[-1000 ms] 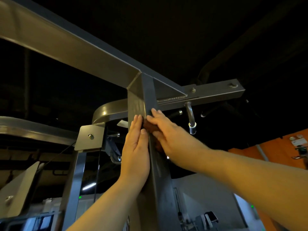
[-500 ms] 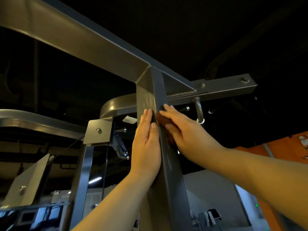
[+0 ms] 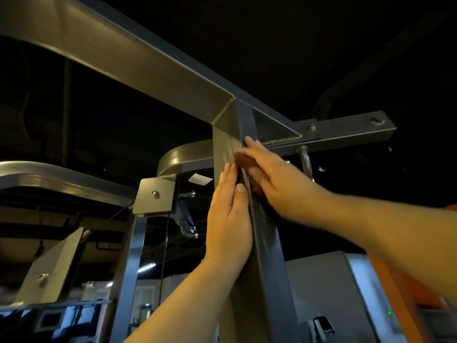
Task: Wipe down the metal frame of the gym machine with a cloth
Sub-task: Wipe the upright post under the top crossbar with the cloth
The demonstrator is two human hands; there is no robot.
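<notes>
Right fingers (image 3: 252, 147): curled on a small brown cloth (image 3: 243, 160) and holding it. Blur smears the outline, so the thumb's place cannot be told.
Cloth: bunched in a wad and pressed on the front corner edge of the post (image 3: 268, 256), high up, just below the joint with the beam (image 3: 148, 68).
Right hand (image 3: 274, 178): back toward the camera, against the post's right face. The forearm comes in from lower right.
Left fingers (image 3: 226, 180): straight, close together, holding nothing, tips up.
Left hand (image 3: 227, 219): flat on the post's left face, just below the cloth. The thumb lies along the corner edge near the wad; whether it touches cannot be told.
Post: grey square tube, upright, seen from below, welded at the top to the beam.
Beam: wide grey tube running from upper left down to the joint.
Side bar (image 3: 346, 131): bolted square tube sticking out to the right from the joint, behind the right hand.
Hook (image 3: 306, 160): bright metal, hanging under the side bar, just right of the right hand.
Plate (image 3: 154, 195): grey square with one bolt, left of the left hand, atop a second upright.
Curved bar (image 3: 180, 154): bends away behind the post, above the plate.
Surroundings: dark ceiling above, dim gym kit low in view.
</notes>
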